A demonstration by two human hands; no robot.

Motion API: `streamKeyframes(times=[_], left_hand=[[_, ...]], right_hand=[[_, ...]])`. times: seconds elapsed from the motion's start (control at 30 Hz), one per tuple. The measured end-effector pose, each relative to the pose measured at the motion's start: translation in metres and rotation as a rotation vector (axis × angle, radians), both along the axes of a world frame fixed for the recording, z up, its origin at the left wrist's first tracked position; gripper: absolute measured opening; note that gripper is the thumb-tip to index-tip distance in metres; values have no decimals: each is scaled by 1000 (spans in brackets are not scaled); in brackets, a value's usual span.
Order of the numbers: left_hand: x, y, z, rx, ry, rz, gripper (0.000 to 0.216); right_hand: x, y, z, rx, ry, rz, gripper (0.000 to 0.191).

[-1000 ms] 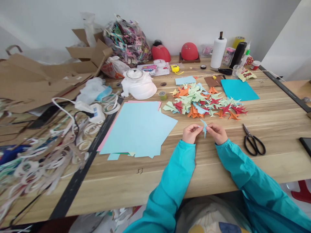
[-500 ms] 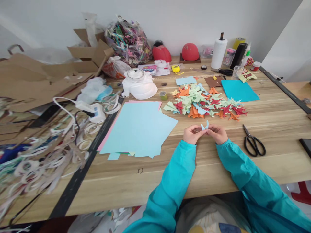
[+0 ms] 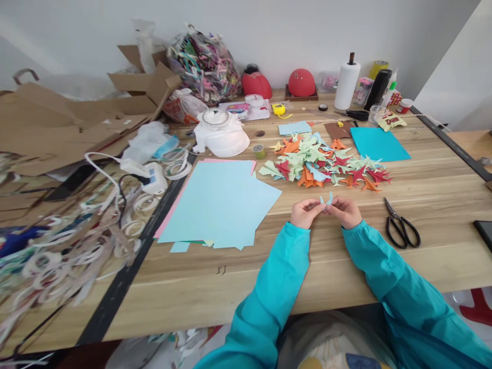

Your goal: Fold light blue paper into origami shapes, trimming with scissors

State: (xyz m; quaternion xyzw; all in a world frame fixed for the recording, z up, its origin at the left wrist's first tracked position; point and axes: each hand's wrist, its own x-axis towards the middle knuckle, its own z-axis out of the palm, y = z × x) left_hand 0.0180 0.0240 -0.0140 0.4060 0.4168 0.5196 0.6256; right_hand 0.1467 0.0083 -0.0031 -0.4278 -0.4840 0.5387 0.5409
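Wooden table (image 3: pixel 184 292) with folded papers (image 3: pixel 306 152), scissors (image 3: pixel 398 217)

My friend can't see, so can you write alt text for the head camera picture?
Someone's left hand and right hand pinch a small folded blue paper over a wooden table. Beyond lies a pile of colourful folded-paper figures; blue sheets lie to the left, scissors to the right.

head view, forward-down over table (image 3: pixel 172 297)

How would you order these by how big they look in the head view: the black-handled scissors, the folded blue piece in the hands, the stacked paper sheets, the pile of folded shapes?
1. Stacked paper sheets
2. Pile of folded shapes
3. Scissors
4. Folded blue piece, partly hidden
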Motion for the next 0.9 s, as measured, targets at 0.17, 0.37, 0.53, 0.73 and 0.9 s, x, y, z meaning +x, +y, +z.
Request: streamKeyframes(times=[0.17, 0.37, 0.53, 0.73, 0.9], left_hand=[[-1, 3, -4, 66, 57, 46, 29], [-2, 4, -6, 77, 89, 48, 24], [1, 0, -1, 55, 34, 114, 27], [-1, 0, 1, 7, 28, 76, 27], [-3, 1, 0, 41, 57, 57, 27]], right_hand=[[0, 0, -2, 10, -11, 23, 24], [2, 0, -3, 25, -29, 35, 23], [2, 0, -5, 31, -65, 50, 22], [3, 1, -5, 5, -51, 69, 24], [2, 1, -5, -12, -60, 72, 24]])
